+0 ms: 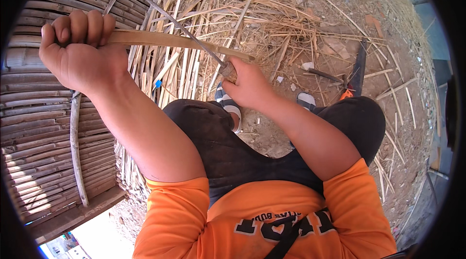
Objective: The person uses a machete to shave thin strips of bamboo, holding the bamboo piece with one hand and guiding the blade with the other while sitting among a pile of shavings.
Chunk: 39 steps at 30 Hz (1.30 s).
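Note:
My left hand (82, 50), raised at the upper left, is closed in a fist round one end of a flat bamboo strip (160, 39). The strip runs to the right, and its far end reaches just above my other hand. My right hand (248, 83) grips the worn handle of a knife (187, 31), whose long, thin blade points up and to the left. Blade and strip cross close to the handle. Whether the edge bites into the bamboo cannot be made out.
A slatted bamboo wall (39, 84) stands along the left. Split bamboo strips (187, 74) lie in a pile beside it, with shavings (296, 26) scattered ahead. At the right by my knee rests a dark-bladed tool with an orange handle (347, 94), touching or near a short dark rod (324, 75).

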Each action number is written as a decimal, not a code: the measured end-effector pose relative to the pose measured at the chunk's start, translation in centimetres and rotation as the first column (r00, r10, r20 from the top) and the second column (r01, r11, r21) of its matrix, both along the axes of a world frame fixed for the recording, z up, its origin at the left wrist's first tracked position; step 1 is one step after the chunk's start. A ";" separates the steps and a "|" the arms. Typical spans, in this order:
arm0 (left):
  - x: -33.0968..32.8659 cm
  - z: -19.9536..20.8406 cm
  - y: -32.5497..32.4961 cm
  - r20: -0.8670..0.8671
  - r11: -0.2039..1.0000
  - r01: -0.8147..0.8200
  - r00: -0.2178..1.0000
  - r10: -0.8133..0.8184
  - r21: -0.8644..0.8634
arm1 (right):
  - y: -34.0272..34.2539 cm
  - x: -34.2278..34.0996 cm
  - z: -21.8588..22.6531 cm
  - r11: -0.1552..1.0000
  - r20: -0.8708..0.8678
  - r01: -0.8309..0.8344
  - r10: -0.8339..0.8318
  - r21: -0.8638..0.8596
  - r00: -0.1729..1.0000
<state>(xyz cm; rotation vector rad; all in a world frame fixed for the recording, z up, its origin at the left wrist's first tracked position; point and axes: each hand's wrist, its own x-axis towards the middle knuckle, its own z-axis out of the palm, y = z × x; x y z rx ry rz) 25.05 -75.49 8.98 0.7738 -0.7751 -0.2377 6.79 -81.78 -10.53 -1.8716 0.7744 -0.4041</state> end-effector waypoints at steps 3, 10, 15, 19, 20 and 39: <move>0.1 0.0 -0.1 -0.024 1.000 -0.025 0.999 0.025 0.010 | 0.5 -0.4 -5.1 0.990 -0.045 0.138 -0.137 0.031 0.990; 0.4 -0.1 -0.1 -0.030 0.998 -0.062 0.998 0.062 -0.001 | -0.7 -1.4 -6.1 0.990 -0.174 0.143 -0.139 0.005 0.975; -0.1 -0.1 -0.2 -0.015 0.999 -0.050 0.999 0.050 -0.001 | 1.0 -0.2 -3.1 0.996 -0.035 0.061 -0.058 0.070 0.998; -0.2 -0.2 -0.5 -0.005 0.993 -0.112 0.994 0.112 0.022 | 0.9 -1.7 -10.9 0.982 -0.219 0.182 -0.168 0.044 0.961; 0.0 -0.2 -0.5 -0.006 0.991 -0.131 0.991 0.131 0.024 | 0.4 -2.4 -13.4 0.975 -0.296 0.220 -0.200 0.037 0.934; 1.5 -0.7 0.4 -0.046 0.993 -0.120 0.992 0.119 -0.005 | -2.8 -3.9 -16.8 0.977 -0.478 0.212 -0.191 -0.009 0.858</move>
